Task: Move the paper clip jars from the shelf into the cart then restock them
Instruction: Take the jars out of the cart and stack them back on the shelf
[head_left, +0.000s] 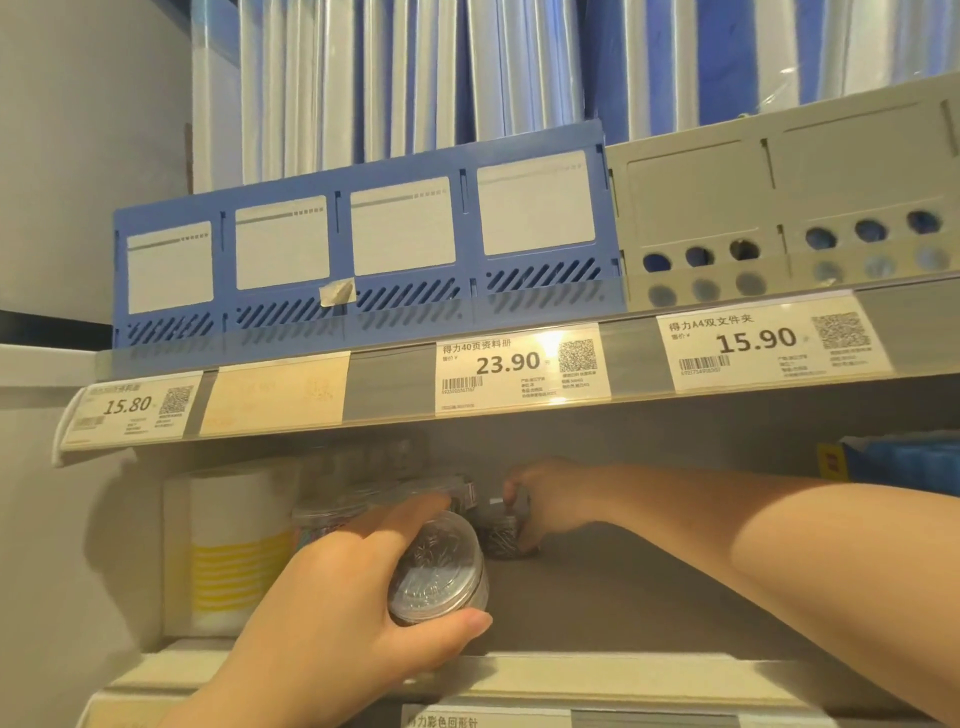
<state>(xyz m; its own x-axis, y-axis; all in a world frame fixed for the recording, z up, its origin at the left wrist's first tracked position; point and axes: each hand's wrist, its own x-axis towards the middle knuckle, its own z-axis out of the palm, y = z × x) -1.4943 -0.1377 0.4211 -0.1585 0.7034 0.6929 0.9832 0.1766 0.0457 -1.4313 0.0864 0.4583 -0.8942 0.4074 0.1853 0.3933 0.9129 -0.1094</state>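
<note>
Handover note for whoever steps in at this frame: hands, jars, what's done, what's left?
Left hand grips a jar of silver clips, tilted, lid toward the camera, at the front of the lower shelf.
Right hand reaches deeper and holds a second jar standing on the shelf.
More jars sit behind, to the left.
Cart not in view; removing or restocking cannot be told.
Left: move these two jars, then the rest.

Blue file rack (358, 249) with white label panels at 10 o'clock; grey rack (779, 208) at 2 o'clock; yellow-striped white box (236, 556) at 8 o'clock.
</note>
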